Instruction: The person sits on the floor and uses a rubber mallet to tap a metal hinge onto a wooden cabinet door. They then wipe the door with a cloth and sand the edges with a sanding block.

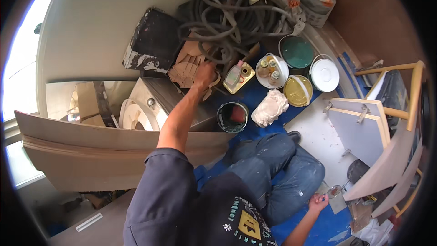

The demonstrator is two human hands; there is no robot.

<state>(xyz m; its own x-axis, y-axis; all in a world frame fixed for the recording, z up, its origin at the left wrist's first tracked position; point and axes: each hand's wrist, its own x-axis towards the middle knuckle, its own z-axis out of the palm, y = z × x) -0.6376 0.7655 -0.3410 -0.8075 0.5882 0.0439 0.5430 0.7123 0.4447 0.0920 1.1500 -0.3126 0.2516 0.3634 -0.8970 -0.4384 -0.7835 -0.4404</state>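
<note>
My left arm reaches forward, and my left hand (pixel 205 74) is at a pile of thin brown wooden or cardboard pieces (pixel 185 74). Its fingers are mostly hidden, so I cannot tell whether it grips one. Low at the right, my right hand (pixel 318 202) is closed beside my knee, with a bit of blue showing at the fingers. It appears to hold a putty knife (pixel 337 204) with a flat grey blade. A yellow-topped can with a bottle (pixel 234 74) lying on it stands just right of my left hand.
Ahead lies a coiled grey hose (pixel 227 13). Several paint buckets stand right of centre, including a dark open bucket (pixel 232 117) and a white-lidded one (pixel 325 75). A crumpled white bundle (pixel 270 108) sits near my legs. Long curved boards (pixel 91 148) run along the left; hinged grey panels (pixel 357 127) stand right.
</note>
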